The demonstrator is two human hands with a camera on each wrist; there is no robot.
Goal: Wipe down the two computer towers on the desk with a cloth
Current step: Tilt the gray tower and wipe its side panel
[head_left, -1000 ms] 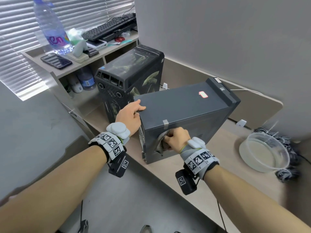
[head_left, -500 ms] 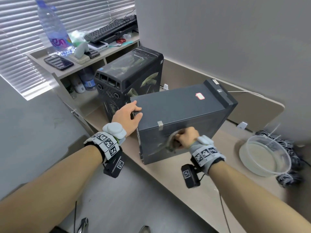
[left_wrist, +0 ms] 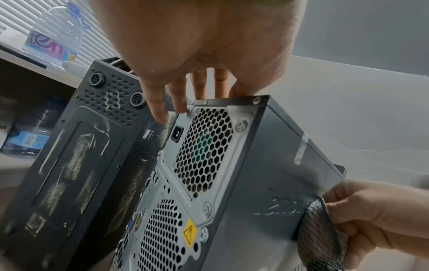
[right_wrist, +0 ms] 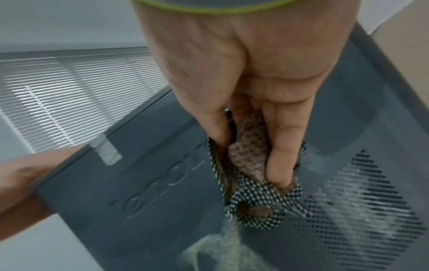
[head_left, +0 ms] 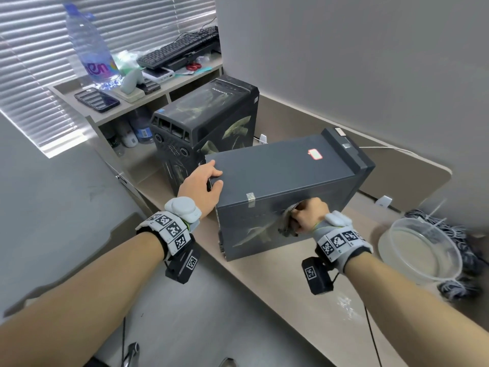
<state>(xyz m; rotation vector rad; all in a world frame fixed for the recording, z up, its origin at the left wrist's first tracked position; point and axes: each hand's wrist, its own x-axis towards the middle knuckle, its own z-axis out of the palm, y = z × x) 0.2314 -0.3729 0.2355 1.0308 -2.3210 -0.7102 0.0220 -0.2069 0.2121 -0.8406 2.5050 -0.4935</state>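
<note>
Right wrist: right fingers (right_wrist: 281,155) around cloth (right_wrist: 252,207)

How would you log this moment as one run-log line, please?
wiping grey tower side | right hand grips cloth | left hand holds its corner

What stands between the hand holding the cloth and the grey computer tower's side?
Nothing visible. The right hand grips the checkered cloth, which lies against the grey computer tower on its side panel. The dusty streaks just below it are unobstructed too.
</note>
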